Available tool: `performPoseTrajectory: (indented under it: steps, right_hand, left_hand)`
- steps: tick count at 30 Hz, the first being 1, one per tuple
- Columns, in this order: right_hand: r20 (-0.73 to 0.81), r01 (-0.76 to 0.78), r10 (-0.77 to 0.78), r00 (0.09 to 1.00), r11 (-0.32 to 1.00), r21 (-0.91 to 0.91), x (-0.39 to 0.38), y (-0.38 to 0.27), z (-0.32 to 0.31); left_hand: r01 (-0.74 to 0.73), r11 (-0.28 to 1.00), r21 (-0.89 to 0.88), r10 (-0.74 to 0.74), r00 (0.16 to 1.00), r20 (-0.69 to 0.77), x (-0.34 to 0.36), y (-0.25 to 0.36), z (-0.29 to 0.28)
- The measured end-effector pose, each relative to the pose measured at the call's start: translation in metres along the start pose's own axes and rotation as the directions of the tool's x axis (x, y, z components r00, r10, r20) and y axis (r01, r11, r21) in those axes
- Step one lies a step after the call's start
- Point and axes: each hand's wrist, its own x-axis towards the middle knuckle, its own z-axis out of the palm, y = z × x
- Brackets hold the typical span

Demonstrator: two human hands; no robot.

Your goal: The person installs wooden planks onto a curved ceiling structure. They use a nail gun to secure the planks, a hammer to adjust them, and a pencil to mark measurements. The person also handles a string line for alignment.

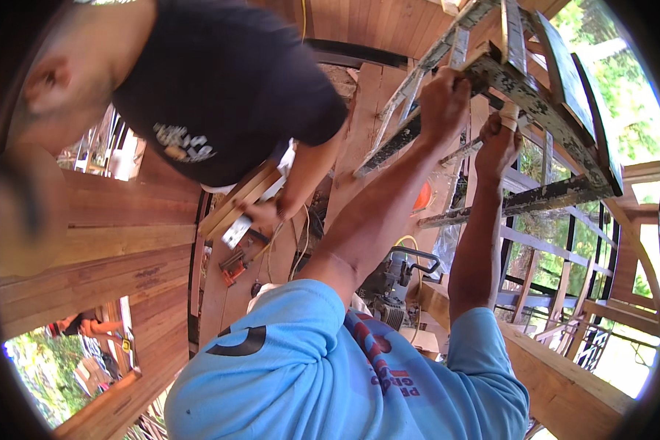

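Note:
Both my arms reach up and forward to a paint-spattered stepladder point(543, 103), which stands tilted in the view at the upper right. My left hand point(445, 103) is closed on its frame near the top edge. Lower and to the right, my right hand point(497, 147) is closed at a thin bar of the same ladder. A small pale piece point(510, 114) shows at the top of the right fist; I cannot make out what it is.
At the left, a person in a dark shirt point(227, 88) bends over, a hand on wooden boards point(242, 198). An orange-red tool point(233, 268) lies on planks below them. A compressor-like machine point(392, 286) with a yellow hose stands beneath my arms. A thick timber beam point(565, 381) runs at lower right.

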Motion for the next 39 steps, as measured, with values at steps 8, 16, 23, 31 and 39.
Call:
performPoseTrajectory:
  steps: [8, 16, 23, 31, 39]
  right_hand:
    - [0.168, 0.261, -0.200, 0.965, 0.756, -0.600, -0.001, -0.048, -0.010]
    - [0.649, 0.812, -0.496, 0.576, 0.255, -0.526, 0.035, -0.103, 0.024]
    - [0.777, 0.887, -0.477, 0.411, 0.014, -0.461, 0.054, -0.118, 0.032]
    - [0.793, 0.921, -0.486, 0.369, 0.077, -0.381, 0.064, -0.117, 0.037]
    - [0.747, 0.825, -0.379, 0.546, 0.400, -0.400, 0.066, -0.114, 0.033]
  left_hand:
    - [-0.058, 0.989, 0.135, 0.021, 0.966, 0.257, -0.021, -0.006, 0.008]
    - [-0.100, 0.994, 0.051, 0.079, 0.945, 0.316, 0.010, 0.039, -0.018]
    - [-0.099, 0.994, -0.040, 0.104, 0.981, 0.163, 0.011, 0.026, -0.018]
    - [-0.171, 0.979, 0.113, 0.157, 0.980, 0.125, -0.004, -0.014, 0.007]
    - [-0.420, 0.904, 0.074, 0.386, 0.880, 0.278, 0.000, 0.030, -0.002]
